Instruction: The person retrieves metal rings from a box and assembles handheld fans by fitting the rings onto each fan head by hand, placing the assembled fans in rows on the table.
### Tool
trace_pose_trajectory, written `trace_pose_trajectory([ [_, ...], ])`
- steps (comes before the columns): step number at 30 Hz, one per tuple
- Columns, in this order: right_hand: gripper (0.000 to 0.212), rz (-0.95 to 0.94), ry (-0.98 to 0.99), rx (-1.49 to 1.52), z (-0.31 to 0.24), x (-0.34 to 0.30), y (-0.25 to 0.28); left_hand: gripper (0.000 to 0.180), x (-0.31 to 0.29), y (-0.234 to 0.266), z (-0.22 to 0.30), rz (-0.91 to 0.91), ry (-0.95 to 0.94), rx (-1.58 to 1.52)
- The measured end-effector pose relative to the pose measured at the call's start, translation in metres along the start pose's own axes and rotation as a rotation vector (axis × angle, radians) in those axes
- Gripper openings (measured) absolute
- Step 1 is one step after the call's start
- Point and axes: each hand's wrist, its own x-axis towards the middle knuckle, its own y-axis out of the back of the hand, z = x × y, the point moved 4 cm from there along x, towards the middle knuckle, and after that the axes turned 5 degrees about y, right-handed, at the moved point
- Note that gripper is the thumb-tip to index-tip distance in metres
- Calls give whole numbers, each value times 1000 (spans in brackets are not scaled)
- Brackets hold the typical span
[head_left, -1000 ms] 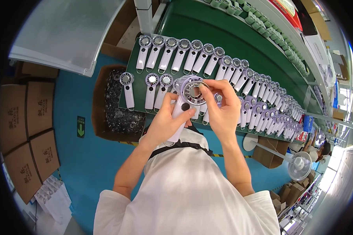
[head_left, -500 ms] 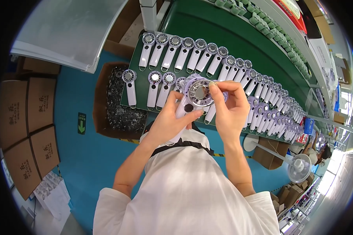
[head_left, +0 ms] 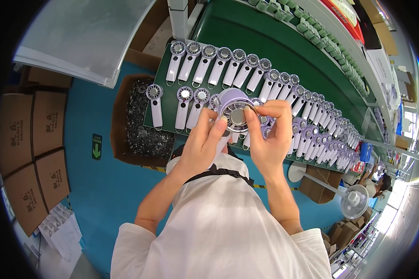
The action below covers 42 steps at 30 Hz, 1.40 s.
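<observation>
Left hand (head_left: 199,145) gripping fan (head_left: 237,117) at left rim, right hand (head_left: 270,137) pinching right rim; handle (head_left: 222,145) running near, slightly left, beside left hand, end hard to make out.

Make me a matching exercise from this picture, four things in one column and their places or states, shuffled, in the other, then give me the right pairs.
Things:
1. Handheld fan
2. Floor sign
3. Standing fan
4. Open carton

Places or states:
A. At the picture's right, with a white round head
B. Holding many small pieces
C. Between the left hand and right hand, touched by both
D. Dark green, flat on the blue floor

Right pairs: 1-C, 2-D, 3-A, 4-B
</observation>
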Motion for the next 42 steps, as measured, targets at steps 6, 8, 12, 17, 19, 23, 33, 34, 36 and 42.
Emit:
trace_pose_trajectory([
  [6, 48, -46, -424, 351, 14, 2, -5, 31, -2, 8, 1, 62, -128, 257],
  [8, 72, -391, -622, 491, 24, 0, -3, 32, -3, 15, 0, 67, -132, 229],
  [12, 74, -595, -590, 536, 27, -10, -11, 36, -2, 18, -11, 49, -97, 218],
  [17, 66, -606, -621, 470, 35, -16, -33, 35, 1, 31, -27, 65, -98, 108],
  [19, 66, -622, -631, 495, 46, -17, -48, 42, 5, 47, -44, 96, -16, 102],
  [23, 68, -594, -652, 401, 83, -31, -89, 61, -1, 82, -70, 280, -61, 583],
  [33, 38, -611, -654, 244, 119, -83, -107, 46, 33, 167, -140, 790, -200, 672],
  [34, 36, -663, -678, 197, 123, -91, -98, 46, 37, 168, -142, 801, -157, 691],
  [36, 32, -664, -762, 209, 131, -109, -81, 45, 48, 171, -146, 821, -60, 749],
  [42, 33, -550, -815, 180, 153, -154, -54, 49, 63, 187, -180, 849, -85, 1003],
])
